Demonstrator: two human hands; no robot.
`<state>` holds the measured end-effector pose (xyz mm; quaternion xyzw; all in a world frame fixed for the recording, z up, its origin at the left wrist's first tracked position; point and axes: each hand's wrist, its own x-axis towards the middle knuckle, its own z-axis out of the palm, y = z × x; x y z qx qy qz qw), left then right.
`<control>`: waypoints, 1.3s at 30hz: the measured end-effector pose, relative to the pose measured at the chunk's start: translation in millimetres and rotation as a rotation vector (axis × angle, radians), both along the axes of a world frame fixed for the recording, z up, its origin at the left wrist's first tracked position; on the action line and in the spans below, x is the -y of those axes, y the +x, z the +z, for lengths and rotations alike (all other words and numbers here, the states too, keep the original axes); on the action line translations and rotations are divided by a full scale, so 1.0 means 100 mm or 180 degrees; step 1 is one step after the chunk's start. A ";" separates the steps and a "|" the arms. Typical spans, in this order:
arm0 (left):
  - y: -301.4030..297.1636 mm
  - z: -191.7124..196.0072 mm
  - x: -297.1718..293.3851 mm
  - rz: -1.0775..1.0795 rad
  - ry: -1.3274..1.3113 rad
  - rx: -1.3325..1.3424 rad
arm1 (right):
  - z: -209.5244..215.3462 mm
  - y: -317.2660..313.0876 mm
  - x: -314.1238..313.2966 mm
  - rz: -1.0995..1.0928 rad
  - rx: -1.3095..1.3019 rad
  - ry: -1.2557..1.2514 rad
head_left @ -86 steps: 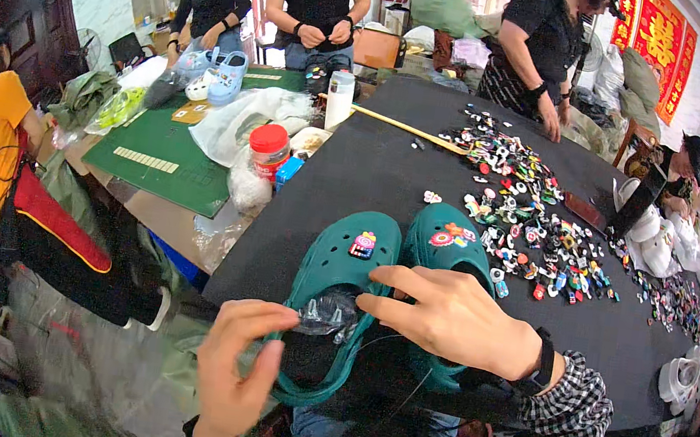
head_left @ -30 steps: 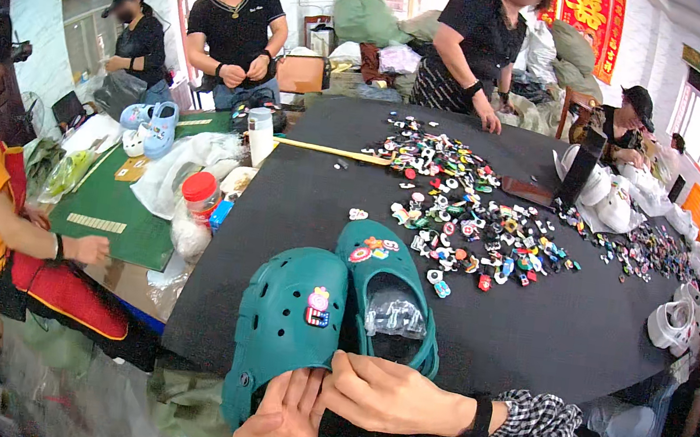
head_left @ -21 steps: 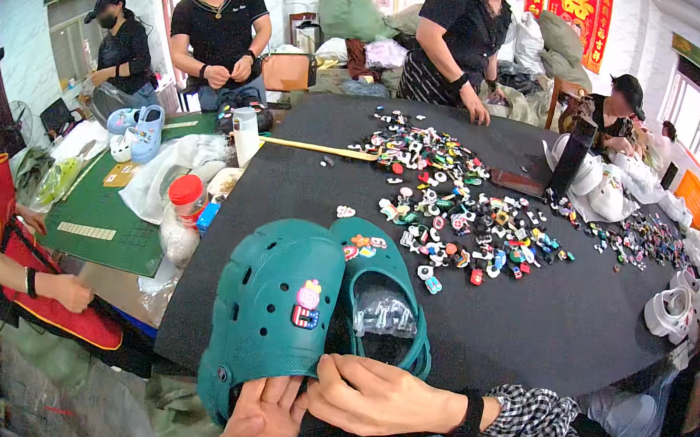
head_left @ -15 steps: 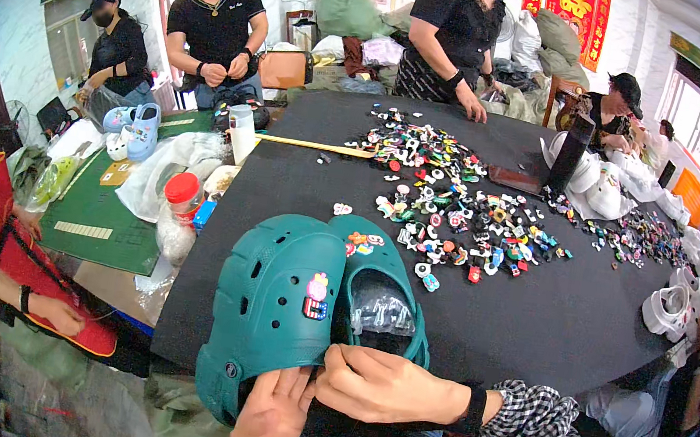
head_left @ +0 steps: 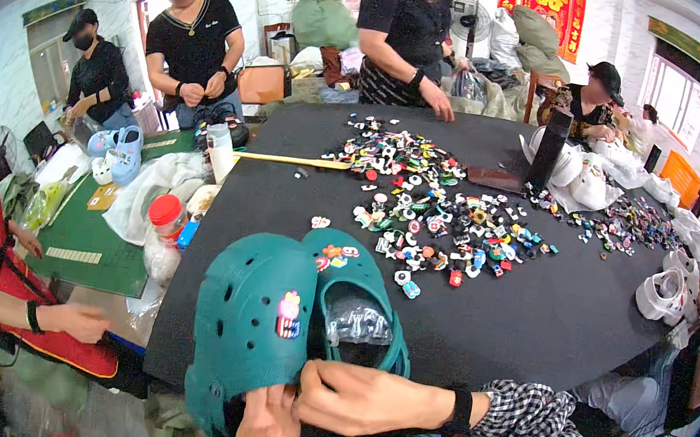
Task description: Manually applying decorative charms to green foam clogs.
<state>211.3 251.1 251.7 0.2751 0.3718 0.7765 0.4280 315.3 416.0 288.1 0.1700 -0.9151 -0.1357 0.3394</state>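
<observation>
Two teal foam clogs rest at the near edge of a black table (head_left: 531,322). The left clog (head_left: 247,329) is tilted up toward me and carries a small pink charm (head_left: 289,314) on its top. My left hand (head_left: 268,427) grips its heel end from below. My right hand (head_left: 362,397) reaches across from the right and pinches the same clog's rear rim. The right clog (head_left: 356,308) lies flat with clear crumpled plastic (head_left: 357,321) stuffed inside and small charms on its toe.
Several colourful shoe charms (head_left: 431,207) are scattered over the table's middle. A wooden stick (head_left: 291,160), a red-capped jar (head_left: 164,216) and a green mat (head_left: 91,237) lie to the left. White clogs (head_left: 663,295) sit at right. People stand or sit around the table.
The left clog has been lifted and tipped up toward me, both hands now gripping its heel. Earlier my right hand lay over the right clog with plastic in the left one.
</observation>
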 end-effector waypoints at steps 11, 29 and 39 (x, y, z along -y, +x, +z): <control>-0.05 -0.21 0.10 -0.0169 -0.0045 -0.0380 | -0.05 -0.04 -0.01 0.0247 0.0142 -0.0292; -0.17 -0.02 0.10 -0.0485 0.1106 0.1155 | 0.45 -0.65 -0.40 0.0706 0.0918 -0.1168; -0.13 0.03 0.13 -0.0415 0.0670 0.1129 | 0.51 -0.67 -0.40 0.0845 0.0847 -0.0423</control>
